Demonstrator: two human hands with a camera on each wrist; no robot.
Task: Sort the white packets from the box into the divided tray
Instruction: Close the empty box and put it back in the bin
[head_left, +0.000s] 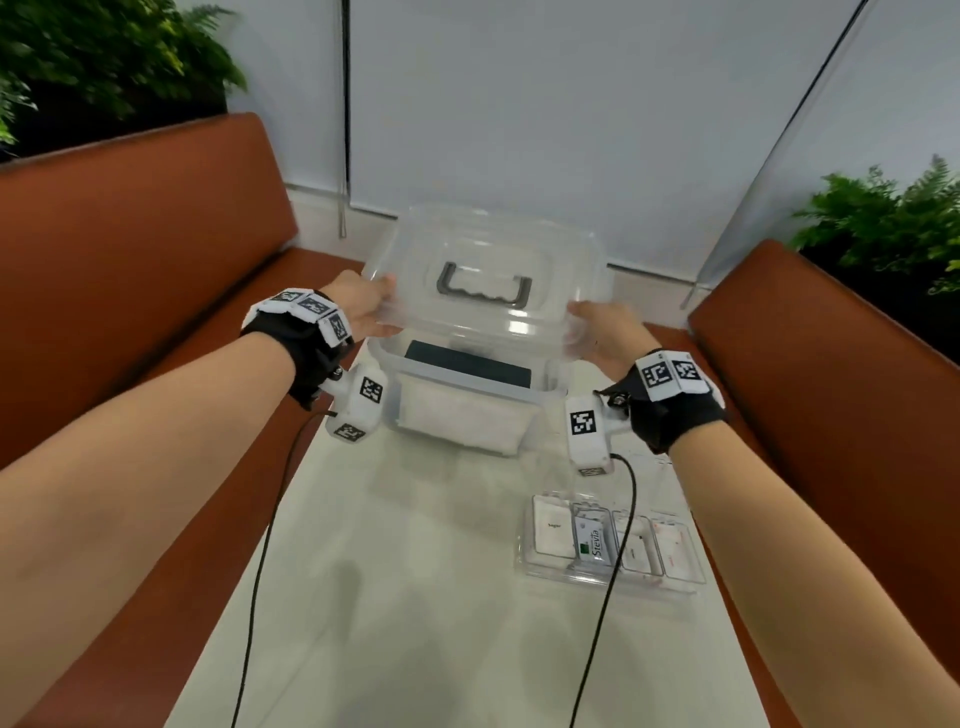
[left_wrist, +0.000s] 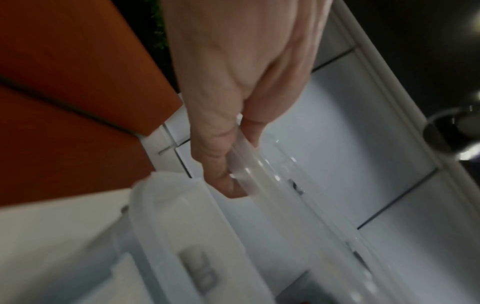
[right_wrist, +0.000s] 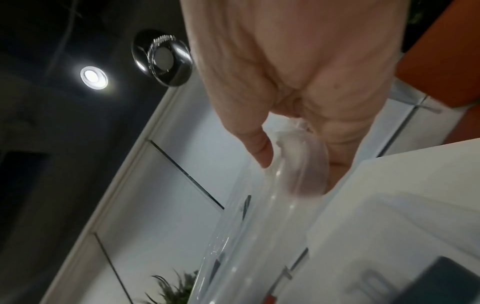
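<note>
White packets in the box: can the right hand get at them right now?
Probably not yet. The right hand and left hand both grip the clear lid, raised above the box. The white packets lie uncovered below.

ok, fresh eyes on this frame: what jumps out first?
The clear lid with its dark handle, held up over the open box at the far end of the white table, left hand and right hand each gripping a side edge. Next, the divided tray near the right forearm, already holding white packets, one labelled Stevia.
</note>
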